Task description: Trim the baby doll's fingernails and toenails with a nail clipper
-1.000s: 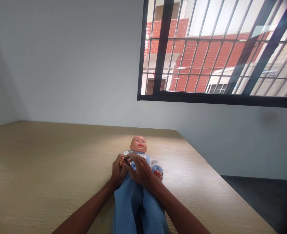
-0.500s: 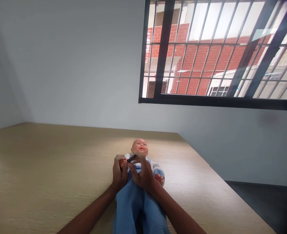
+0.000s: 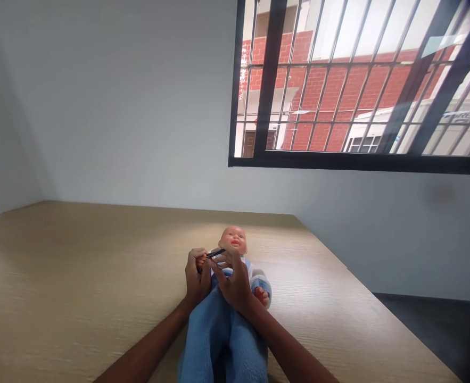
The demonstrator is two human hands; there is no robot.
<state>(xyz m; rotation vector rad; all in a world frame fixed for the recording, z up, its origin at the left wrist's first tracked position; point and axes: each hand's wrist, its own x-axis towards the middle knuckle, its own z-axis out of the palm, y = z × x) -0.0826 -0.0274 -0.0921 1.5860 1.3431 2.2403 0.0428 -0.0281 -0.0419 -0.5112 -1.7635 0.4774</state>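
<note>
A baby doll (image 3: 219, 324) in a blue and white fleece outfit lies on its back, head away from me. My left hand (image 3: 197, 274) is closed around the doll's small hand (image 3: 201, 261), whose fingers point up between my thumb and fingers. In my right hand (image 3: 235, 276) is a slim dark nail clipper (image 3: 216, 253), pinched between thumb and fingers. Its tip is at the doll's fingers; I cannot tell whether it touches them. The doll's other hand (image 3: 262, 296) rests free beside my right wrist. My hands hide part of the doll's chest.
The doll lies on a light wooden table (image 3: 99, 298), whose right edge slants down toward me. Beyond it stands a pale wall (image 3: 139, 106) with a barred, black-framed window (image 3: 338, 101). Dark floor (image 3: 430, 324) shows at the right.
The nail clipper has turned flatter at the doll's fingers. The doll's head appears slightly further right, and the view has shifted a little. Both hands keep their holds.
</note>
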